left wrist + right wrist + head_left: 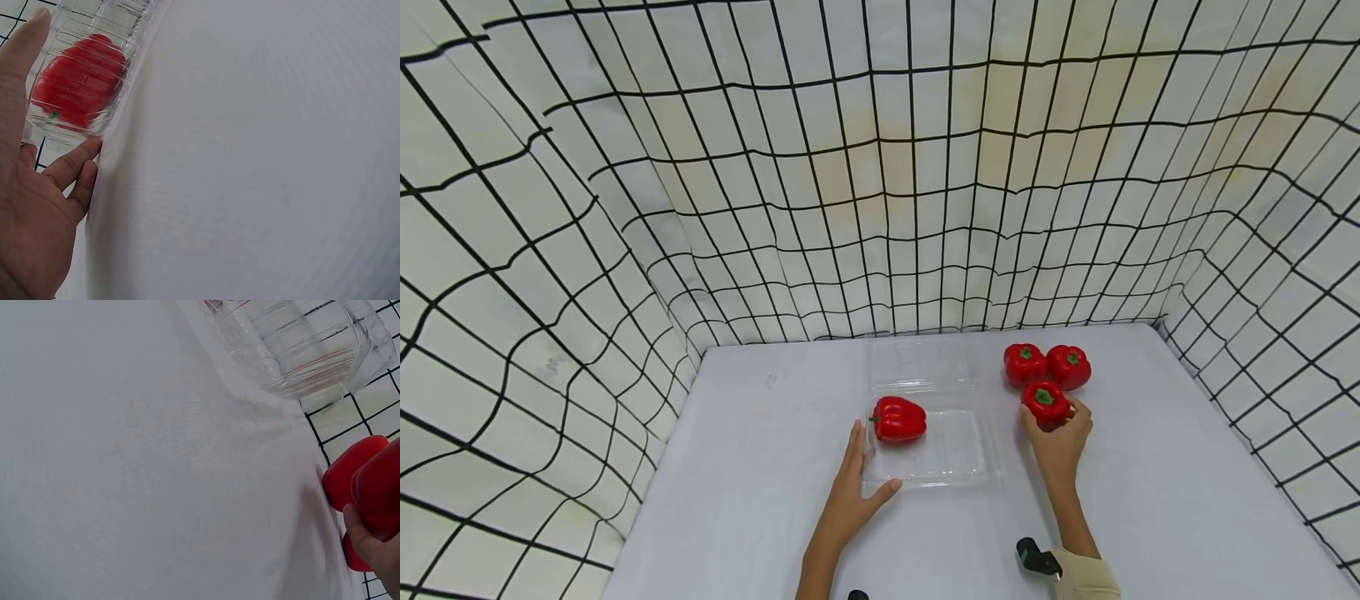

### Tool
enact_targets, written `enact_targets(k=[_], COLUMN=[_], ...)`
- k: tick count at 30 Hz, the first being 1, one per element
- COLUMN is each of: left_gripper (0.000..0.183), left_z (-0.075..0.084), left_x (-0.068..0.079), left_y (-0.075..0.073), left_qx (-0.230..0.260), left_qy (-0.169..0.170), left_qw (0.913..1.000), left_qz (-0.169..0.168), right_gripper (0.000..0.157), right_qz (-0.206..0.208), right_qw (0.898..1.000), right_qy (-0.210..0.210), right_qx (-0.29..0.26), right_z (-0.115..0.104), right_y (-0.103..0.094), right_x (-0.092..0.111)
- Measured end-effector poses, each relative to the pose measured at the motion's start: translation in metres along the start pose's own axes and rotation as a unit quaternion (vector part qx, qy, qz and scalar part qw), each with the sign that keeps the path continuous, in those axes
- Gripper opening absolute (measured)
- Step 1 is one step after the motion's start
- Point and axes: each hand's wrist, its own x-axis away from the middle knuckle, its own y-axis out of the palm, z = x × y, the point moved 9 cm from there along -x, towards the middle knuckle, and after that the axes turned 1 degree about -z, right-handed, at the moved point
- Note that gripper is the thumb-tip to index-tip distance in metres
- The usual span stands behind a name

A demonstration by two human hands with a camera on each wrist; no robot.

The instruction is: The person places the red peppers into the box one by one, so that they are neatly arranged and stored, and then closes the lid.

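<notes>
A clear plastic clamshell box (955, 446) lies with its lid (921, 362) folded back, and one red bell pepper (898, 419) rests on its side in the left part of the base. My left hand (846, 500) lies along the box's left and front edges, fingers straight, thumb out; the left wrist view shows fingertips right at the box wall (75, 128). To the right, my right hand (1062, 437) grips another red bell pepper (1047, 406) between thumb and fingers, its green stem facing up. Seen from the right wrist, the held pepper (381, 487) overlaps the others behind it.
Two more red bell peppers, one on the left (1024, 365) and one on the right (1069, 367), stand just behind the held one. A white table (760, 500) carries everything. Black grid netting (910, 175) over pale walls encloses the back and sides.
</notes>
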Motion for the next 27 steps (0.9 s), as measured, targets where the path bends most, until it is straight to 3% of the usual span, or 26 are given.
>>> enact_targets(k=[15, 22, 27], left_gripper=[0.100, 0.100, 0.100], left_z=[0.000, 0.000, 0.001], left_x=[0.000, 0.000, 0.000], left_y=[0.000, -0.001, 0.000], left_qx=[0.001, 0.002, 0.001], left_qy=[0.003, 0.002, 0.005], left_qw=[1.0000, 1.0000, 1.0000], left_qz=[0.000, 0.003, 0.004], right_gripper=[0.080, 0.079, 0.080], right_qz=[-0.066, -0.127, -0.143], right_qw=[0.996, 0.984, 0.979], right_qy=[-0.016, -0.052, -0.072], right_qx=[-0.063, -0.109, -0.124], right_z=[-0.015, -0.034, -0.046], right_y=[0.007, 0.017, 0.023], right_x=[-0.003, -0.001, -0.001])
